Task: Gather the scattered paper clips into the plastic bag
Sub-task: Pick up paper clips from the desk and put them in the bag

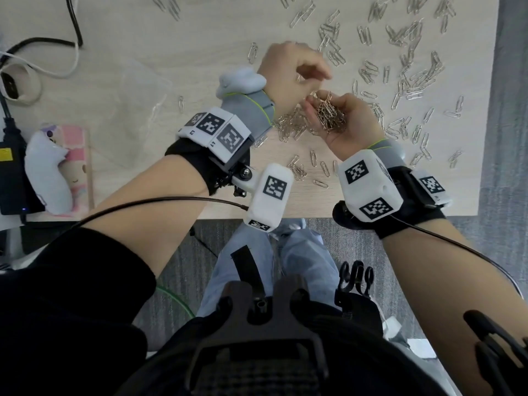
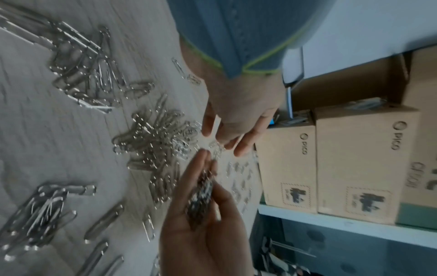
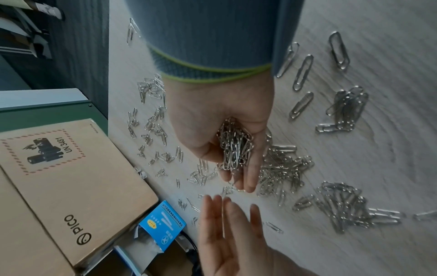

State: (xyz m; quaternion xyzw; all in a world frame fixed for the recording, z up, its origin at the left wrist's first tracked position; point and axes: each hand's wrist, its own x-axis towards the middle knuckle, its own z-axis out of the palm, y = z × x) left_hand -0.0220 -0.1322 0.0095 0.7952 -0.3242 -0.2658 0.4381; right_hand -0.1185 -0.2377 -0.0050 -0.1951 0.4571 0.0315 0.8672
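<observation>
Silver paper clips (image 1: 411, 75) lie scattered over the right half of the light wooden table (image 1: 200, 38). A denser heap (image 1: 288, 124) (image 3: 281, 168) sits under my hands. My right hand (image 1: 337, 115) (image 3: 236, 158) is palm up and cupped round a bunch of clips (image 1: 328, 114) (image 3: 235, 143). My left hand (image 1: 317, 78) (image 3: 227, 205) hovers just beyond it with straight fingers that hold nothing, fingertips near the right hand's. The clear plastic bag (image 1: 137, 110) lies flat on the table to the left of both hands.
At the left edge are a black power brick (image 1: 8, 155), cables (image 1: 57, 41), a white ring (image 1: 20, 84) and a plush toy (image 1: 48, 172). The table's front edge (image 1: 300, 217) is close to my wrists. Cardboard boxes (image 3: 59, 177) and a blue box (image 3: 163, 227) stand beyond the table.
</observation>
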